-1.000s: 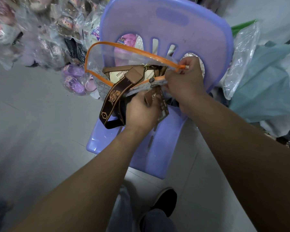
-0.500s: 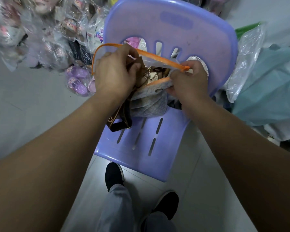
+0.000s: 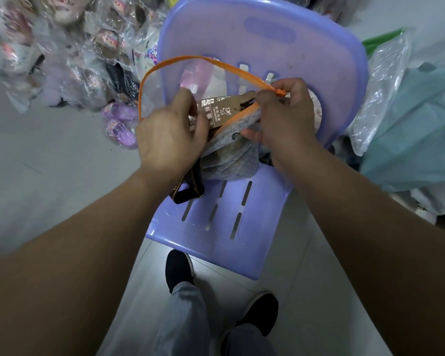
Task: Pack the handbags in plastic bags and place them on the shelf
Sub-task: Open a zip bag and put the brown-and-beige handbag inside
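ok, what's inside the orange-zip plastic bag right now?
Inside the plastic bag: a brown cardboard tag, held by the left hand. The handbag is largely hidden by both hands; its dark strap hangs outside onto the chair.

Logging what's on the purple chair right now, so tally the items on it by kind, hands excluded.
Clear plastic bag with orange zip: 1
Grey quilted handbag: 1
Brown strap: 1
Brown card tag: 1
Total: 4
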The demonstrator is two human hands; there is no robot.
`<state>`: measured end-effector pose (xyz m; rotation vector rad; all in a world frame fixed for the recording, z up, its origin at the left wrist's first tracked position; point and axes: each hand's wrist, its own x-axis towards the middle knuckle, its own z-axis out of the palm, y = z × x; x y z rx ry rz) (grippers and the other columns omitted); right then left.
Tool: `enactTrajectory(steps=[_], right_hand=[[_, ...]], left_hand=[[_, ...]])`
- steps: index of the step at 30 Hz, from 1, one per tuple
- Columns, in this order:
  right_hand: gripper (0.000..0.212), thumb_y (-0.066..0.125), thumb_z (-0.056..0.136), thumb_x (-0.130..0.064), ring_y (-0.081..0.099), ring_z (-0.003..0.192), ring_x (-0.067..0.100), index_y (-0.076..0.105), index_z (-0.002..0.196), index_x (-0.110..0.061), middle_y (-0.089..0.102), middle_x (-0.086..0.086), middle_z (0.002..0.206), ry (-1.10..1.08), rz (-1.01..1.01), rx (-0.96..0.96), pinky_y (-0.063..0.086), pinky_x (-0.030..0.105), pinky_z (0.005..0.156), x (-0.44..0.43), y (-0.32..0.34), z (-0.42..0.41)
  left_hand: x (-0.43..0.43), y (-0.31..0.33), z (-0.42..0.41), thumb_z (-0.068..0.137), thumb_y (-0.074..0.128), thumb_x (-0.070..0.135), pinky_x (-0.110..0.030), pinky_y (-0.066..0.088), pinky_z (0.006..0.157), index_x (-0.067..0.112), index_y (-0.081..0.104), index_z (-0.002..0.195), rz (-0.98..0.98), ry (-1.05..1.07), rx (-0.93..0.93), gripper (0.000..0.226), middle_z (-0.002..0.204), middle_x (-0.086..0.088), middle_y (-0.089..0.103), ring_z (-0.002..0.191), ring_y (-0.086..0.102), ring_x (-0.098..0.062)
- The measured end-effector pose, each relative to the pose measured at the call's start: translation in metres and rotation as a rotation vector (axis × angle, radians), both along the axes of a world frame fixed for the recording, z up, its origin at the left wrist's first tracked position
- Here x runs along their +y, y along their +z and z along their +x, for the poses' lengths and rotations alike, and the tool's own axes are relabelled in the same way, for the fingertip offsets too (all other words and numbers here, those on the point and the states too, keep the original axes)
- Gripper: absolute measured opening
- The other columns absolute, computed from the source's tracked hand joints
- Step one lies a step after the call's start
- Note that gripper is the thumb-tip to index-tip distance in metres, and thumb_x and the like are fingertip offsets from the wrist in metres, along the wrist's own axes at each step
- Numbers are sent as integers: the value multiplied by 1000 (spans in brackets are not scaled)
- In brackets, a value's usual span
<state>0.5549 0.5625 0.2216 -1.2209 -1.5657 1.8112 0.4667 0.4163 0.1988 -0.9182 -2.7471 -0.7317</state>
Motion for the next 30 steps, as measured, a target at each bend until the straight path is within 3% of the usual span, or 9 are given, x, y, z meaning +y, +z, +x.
enactTrajectory(steps=[3,8,13,17,20,23,26,28,30], right_hand=[[30,73,86,-21,63,54,2,47,102,-19,61,-13,73,-37,101,-57,60,36,51,-7,-6,-10],[39,68,82,-21,70,87,28,40,109,-26,59,-10,86,-55,173,-199,59,54,78,-21,-17,-20],[41,57,81,-13,64,71,19,36,113,-28,52,-9,89,-27,102,-197,63,49,63,-22,-22,-16],[58,60,81,-10,62,83,22,25,123,-31,45,-10,95,-1,71,-212,61,54,71,-27,-20,-13],[75,62,76,-7,62,93,27,18,132,-31,47,-4,103,21,66,-210,60,55,78,-31,-19,-8],[79,58,74,-2,58,85,20,17,138,-24,45,-7,94,32,118,-205,58,48,83,-32,-20,-1],[86,63,75,0,55,78,13,14,142,-27,43,-11,93,124,75,-245,60,42,77,-29,-22,1],[93,71,76,-2,54,85,7,14,144,-30,41,-18,99,199,17,-199,59,40,85,-27,-22,3],[94,79,78,-8,54,92,1,14,143,-30,47,-17,110,225,-33,-159,56,31,86,-23,-20,4]], left_hand=[[-18,-14,27,88,55,34,-37,36,58,16,52,93,-33,109,-62,19,83,-10,65,78,61,-39],[-36,-44,59,79,68,26,-46,47,79,10,43,110,88,281,-453,43,107,-4,43,104,52,-36],[-33,-52,44,85,69,23,-49,48,90,9,34,118,103,353,-685,51,116,-16,55,106,57,-43],[-37,-43,39,91,53,33,-48,50,86,18,37,109,-83,354,-704,29,98,-16,65,93,62,-42],[-38,-23,29,82,46,50,-41,49,79,22,46,93,-61,371,-705,30,90,-9,63,88,58,-37],[-25,6,13,77,61,45,-35,53,67,15,63,93,250,408,-885,34,82,-2,67,74,63,-27],[0,33,-2,88,67,28,-19,44,42,9,63,80,595,450,-1332,21,57,0,60,37,49,-12],[19,52,-11,98,56,23,-16,45,40,11,54,71,775,482,-1540,29,49,-2,53,36,49,-13],[36,63,-18,100,50,17,-24,56,49,8,57,81,952,532,-1578,22,65,-7,60,53,58,-20]])
